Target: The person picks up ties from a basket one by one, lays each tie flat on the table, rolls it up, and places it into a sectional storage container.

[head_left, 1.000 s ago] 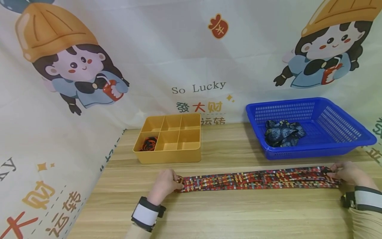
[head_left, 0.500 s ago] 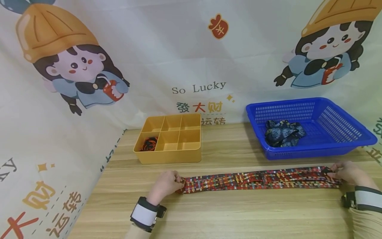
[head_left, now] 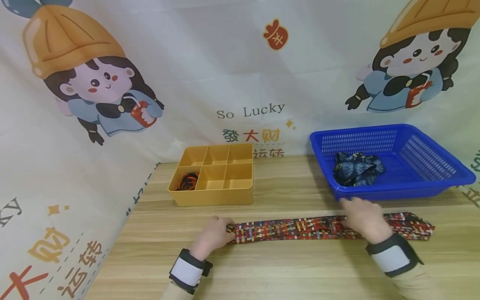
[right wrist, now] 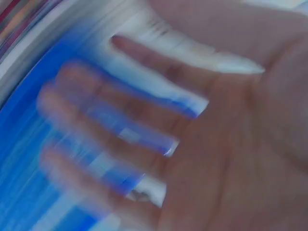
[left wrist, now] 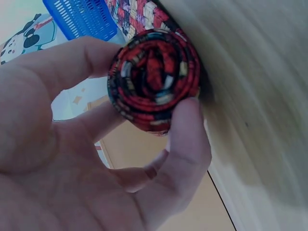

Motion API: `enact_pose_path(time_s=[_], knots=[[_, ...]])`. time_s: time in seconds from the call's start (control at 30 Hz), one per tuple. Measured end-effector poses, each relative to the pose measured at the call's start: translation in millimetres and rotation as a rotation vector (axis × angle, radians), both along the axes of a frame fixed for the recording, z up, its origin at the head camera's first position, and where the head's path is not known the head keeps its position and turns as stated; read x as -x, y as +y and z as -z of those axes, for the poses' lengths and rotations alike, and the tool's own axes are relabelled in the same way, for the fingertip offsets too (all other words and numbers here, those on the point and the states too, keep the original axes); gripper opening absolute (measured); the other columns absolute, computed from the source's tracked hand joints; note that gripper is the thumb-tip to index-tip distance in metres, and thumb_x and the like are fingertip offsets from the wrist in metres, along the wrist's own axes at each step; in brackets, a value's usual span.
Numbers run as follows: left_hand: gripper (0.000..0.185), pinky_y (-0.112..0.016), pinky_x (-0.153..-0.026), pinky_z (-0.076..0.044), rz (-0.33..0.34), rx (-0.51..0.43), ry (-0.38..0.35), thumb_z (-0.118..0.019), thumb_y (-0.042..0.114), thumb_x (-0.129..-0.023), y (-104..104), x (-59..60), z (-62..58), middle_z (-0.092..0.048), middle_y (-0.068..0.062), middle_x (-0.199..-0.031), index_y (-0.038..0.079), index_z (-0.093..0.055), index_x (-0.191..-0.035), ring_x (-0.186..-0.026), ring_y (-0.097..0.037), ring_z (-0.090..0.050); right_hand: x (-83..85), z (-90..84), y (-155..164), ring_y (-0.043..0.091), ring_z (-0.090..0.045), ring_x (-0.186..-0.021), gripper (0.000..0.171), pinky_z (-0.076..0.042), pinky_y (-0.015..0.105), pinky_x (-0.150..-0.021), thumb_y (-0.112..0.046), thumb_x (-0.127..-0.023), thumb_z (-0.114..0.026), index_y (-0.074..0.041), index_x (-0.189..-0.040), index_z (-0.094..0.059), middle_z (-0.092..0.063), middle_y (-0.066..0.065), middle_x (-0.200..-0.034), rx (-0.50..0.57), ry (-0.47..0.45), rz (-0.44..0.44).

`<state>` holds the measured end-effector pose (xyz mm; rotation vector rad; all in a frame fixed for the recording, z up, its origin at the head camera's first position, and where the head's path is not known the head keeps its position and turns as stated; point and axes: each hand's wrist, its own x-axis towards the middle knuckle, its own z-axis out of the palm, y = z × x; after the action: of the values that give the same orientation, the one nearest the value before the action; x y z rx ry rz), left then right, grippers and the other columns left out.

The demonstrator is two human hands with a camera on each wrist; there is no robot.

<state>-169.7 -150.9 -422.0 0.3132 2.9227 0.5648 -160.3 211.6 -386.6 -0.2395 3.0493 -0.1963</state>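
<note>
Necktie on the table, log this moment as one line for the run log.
necktie: flat on table, left end rolled | left hand: pinches roll | right hand: open, fingers spread, over necktie's middle | blue basket: dark cloth inside

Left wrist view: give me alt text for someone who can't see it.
The left hand pinches the rolled-up end of a red patterned tie between thumb and fingers, its spiral facing the camera. The wooden table is blurred beside it, and a blue basket shows behind.

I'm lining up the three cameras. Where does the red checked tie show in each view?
Head: red checked tie flat along the table, left hand at its rolled end.
Left wrist: rolled end pinched, upper centre.
Right wrist: blurred, cannot tell.
Shared landmark: blue basket.
</note>
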Motion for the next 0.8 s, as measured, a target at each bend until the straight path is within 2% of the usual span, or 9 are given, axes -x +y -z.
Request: enact_pose_path(time_s=[0.07,0.13,0.2,0.27,0.43,0.5,0.67,0.73,0.8], knots=[[0.032,-0.037,-0.07,-0.046,0.003,-0.017,0.001,-0.07,0.014,-0.077,1,0.2,0.5,-0.065,-0.017,-0.101,0.004,-0.069,-0.107,-0.086,-0.023,-0.052,-3.6,4.6,-41,0.037,-0.064,-0.088,0.04,-0.053,0.05,-0.069,-0.02,-0.077,-0.075,-0.003,-0.11,-0.061,-0.065,0.019,-0.104,0.062,0.054,-0.21],[0.031,-0.036,-0.069,-0.046,0.006,-0.026,0.005,-0.071,0.013,-0.076,1,0.8,1.1,-0.065,-0.016,-0.099,0.004,-0.069,-0.106,-0.084,-0.023,-0.051,-6.0,13.0,-72,0.035,-0.064,-0.097,0.046,-0.054,0.047,-0.075,-0.022,-0.078,-0.075,-0.003,-0.118,-0.06,-0.063,0.018,-0.116,0.103,0.083,-0.39],[0.03,-0.034,-0.067,-0.044,0.01,-0.032,0.005,-0.071,0.013,-0.076,2,1.5,0.9,-0.065,-0.015,-0.098,0.004,-0.069,-0.105,-0.084,-0.022,-0.05,-8.1,22.0,-91,0.035,-0.061,-0.108,0.052,-0.053,0.046,-0.084,-0.021,-0.08,-0.075,-0.003,-0.125,-0.057,-0.059,0.017,-0.127,0.101,0.071,-0.494],[0.03,-0.033,-0.066,-0.043,0.007,-0.041,-0.005,-0.071,0.013,-0.076,2,1.7,0.3,-0.064,-0.015,-0.096,0.005,-0.069,-0.105,-0.082,-0.022,-0.049,-8.9,29.6,-101,0.036,-0.057,-0.117,0.052,-0.051,0.046,-0.088,-0.016,-0.082,-0.072,-0.006,-0.131,-0.056,-0.054,0.015,-0.137,0.059,0.044,-0.521],[0.03,-0.034,-0.066,-0.043,-0.018,-0.055,-0.031,-0.071,0.013,-0.077,2,1.5,0.0,-0.064,-0.016,-0.098,0.005,-0.069,-0.105,-0.082,-0.023,-0.05,-8.5,37.5,-107,0.032,-0.061,-0.112,0.045,-0.055,0.04,-0.071,0.006,-0.081,-0.065,-0.015,-0.122,-0.065,-0.061,0.003,-0.131,0.017,0.011,-0.471],[0.03,-0.034,-0.067,-0.043,-0.027,-0.052,-0.034,-0.071,0.013,-0.077,2,1.3,0.1,-0.064,-0.016,-0.099,0.005,-0.069,-0.106,-0.082,-0.023,-0.051,-9.1,36.9,-109,0.031,-0.064,-0.106,0.039,-0.055,0.039,-0.066,0.002,-0.081,-0.068,-0.014,-0.116,-0.069,-0.064,0.004,-0.126,0.017,0.036,-0.472],[0.032,-0.036,-0.067,-0.045,-0.039,-0.054,-0.039,-0.072,0.013,-0.077,2,-0.6,-0.1,-0.061,-0.018,-0.1,0.003,-0.068,-0.107,-0.082,-0.024,-0.051,-10.4,30.4,-138,0.021,-0.067,-0.079,0.016,-0.055,0.033,-0.063,-0.015,-0.078,-0.075,-0.008,-0.092,-0.072,-0.07,0.004,-0.093,0.028,0.271,-0.554],[0.039,-0.04,-0.07,-0.048,-0.037,-0.072,-0.018,-0.073,0.012,-0.076,2,-1.6,0.0,-0.062,-0.021,-0.104,0.002,-0.065,-0.113,-0.086,-0.028,-0.056,-9.9,27.0,-159,0.018,-0.065,-0.075,0.017,-0.054,0.03,-0.062,-0.015,-0.079,-0.074,-0.009,-0.094,-0.069,-0.068,0.002,-0.087,0.065,0.361,-0.596],[0.046,-0.043,-0.073,-0.05,-0.033,-0.092,0.012,-0.074,0.011,-0.074,0,-1.9,0.1,-0.064,-0.022,-0.105,0.0,-0.06,-0.117,-0.089,-0.032,-0.059,-8.9,25.1,-182,0.017,-0.066,-0.078,0.031,-0.054,0.028,-0.064,-0.016,-0.082,-0.072,-0.007,-0.111,-0.065,-0.068,0.003,-0.093,0.107,0.37,-0.627]])
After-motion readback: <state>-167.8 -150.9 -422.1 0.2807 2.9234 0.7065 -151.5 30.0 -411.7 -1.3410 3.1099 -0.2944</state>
